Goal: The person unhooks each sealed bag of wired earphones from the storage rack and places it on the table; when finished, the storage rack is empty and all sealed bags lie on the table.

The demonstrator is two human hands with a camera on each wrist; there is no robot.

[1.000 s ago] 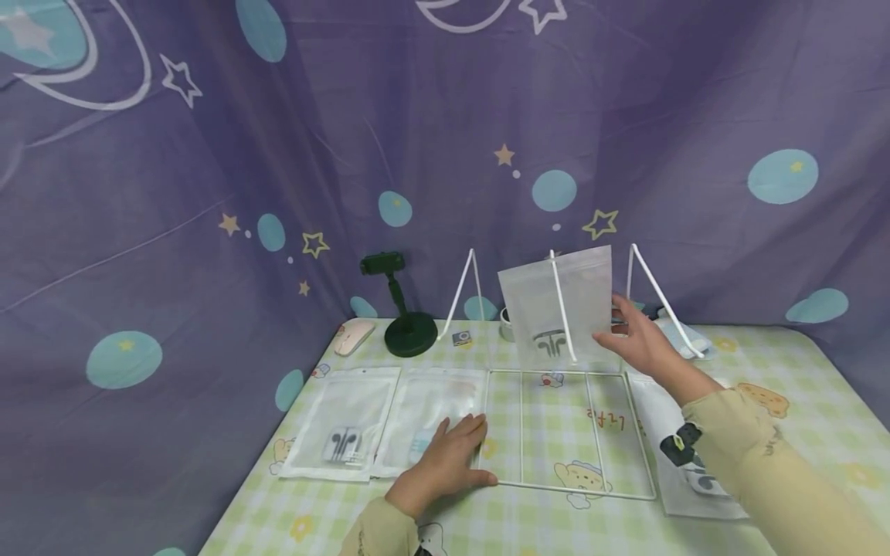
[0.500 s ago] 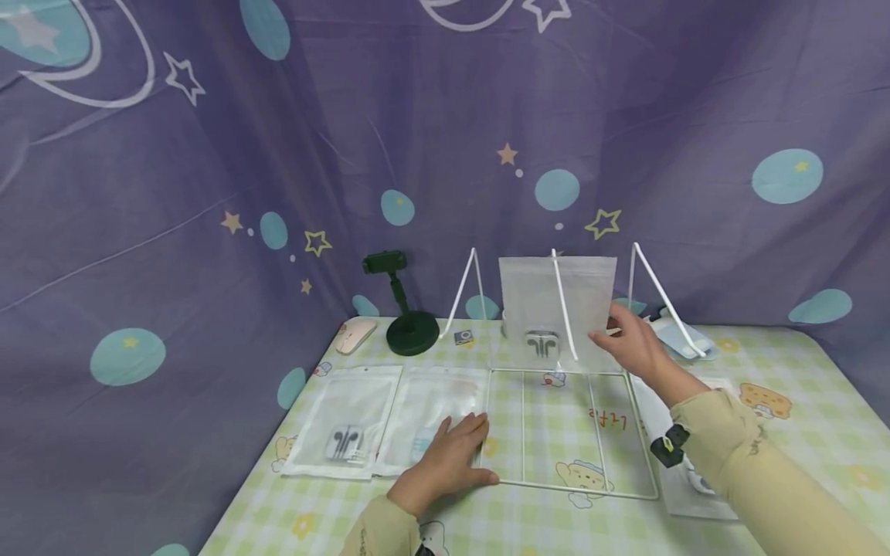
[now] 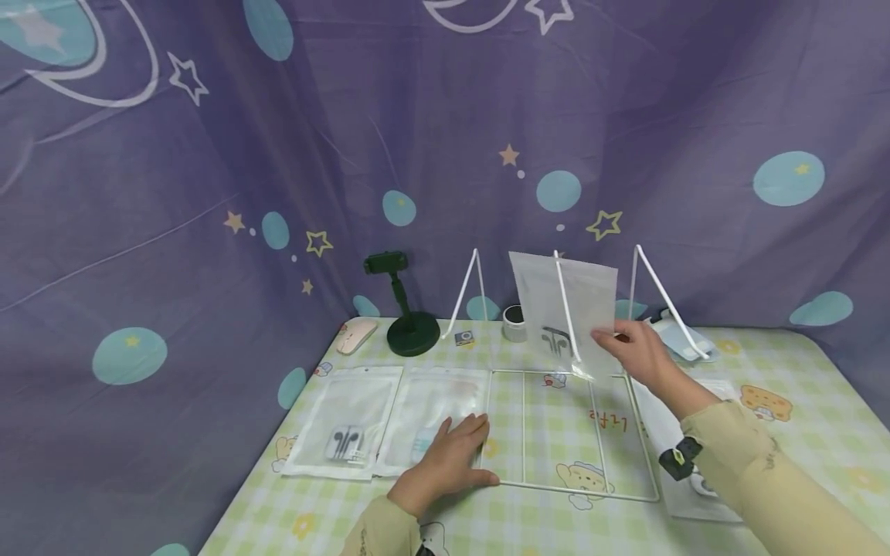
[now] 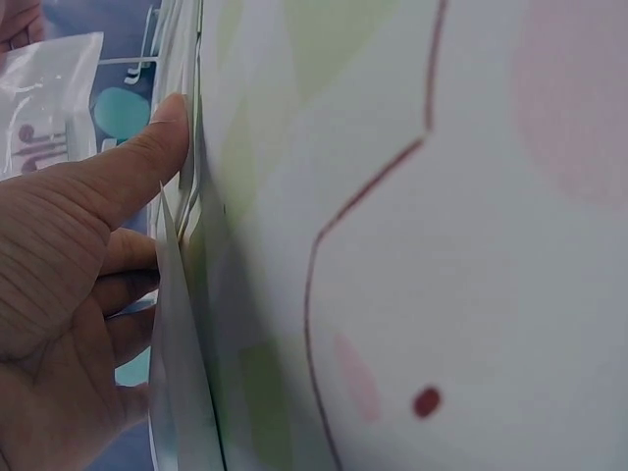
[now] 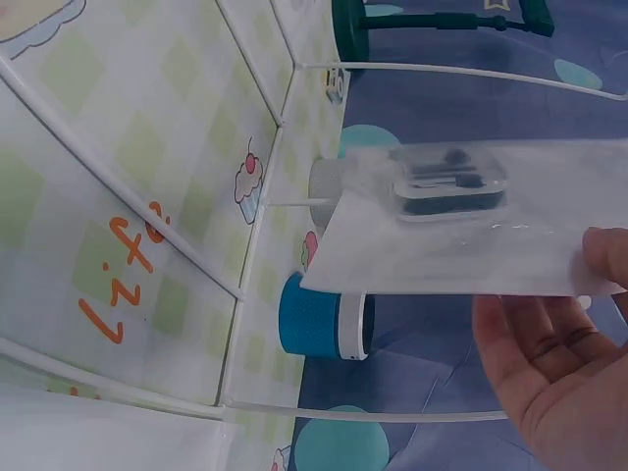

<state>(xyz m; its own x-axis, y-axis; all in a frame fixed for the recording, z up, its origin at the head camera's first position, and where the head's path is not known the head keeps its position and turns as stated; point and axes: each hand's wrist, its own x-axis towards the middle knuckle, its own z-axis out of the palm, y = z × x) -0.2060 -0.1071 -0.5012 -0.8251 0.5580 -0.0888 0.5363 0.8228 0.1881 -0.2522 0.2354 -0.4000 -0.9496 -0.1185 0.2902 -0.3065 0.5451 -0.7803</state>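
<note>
My right hand [image 3: 643, 357] pinches the right edge of a frosted zip bag [image 3: 534, 289] between thumb and fingers. Inside it a flat clear case with earphones [image 5: 451, 186] shows near the bottom. The bag hangs tilted behind the middle prong of a white wire rack [image 3: 460, 293], off the table. My left hand [image 3: 452, 463] lies with fingers spread over the rack's left base wire and the edge of a second zip bag [image 3: 445, 386] that lies flat. The left wrist view shows the straight thumb at the bag edges.
Another flat zip bag [image 3: 348, 401] with earphones lies at the left, and one more bag [image 3: 688, 432] lies partly under my right forearm. Behind stand a dark green stand [image 3: 412, 333], a pink mouse [image 3: 357, 337], a small white cylinder [image 3: 514, 326] and, right, a light blue item [image 3: 684, 340].
The bag in my right hand has swung from right corner high, through level, to left corner high, and its right side has come down slightly. My left hand stays in place.
</note>
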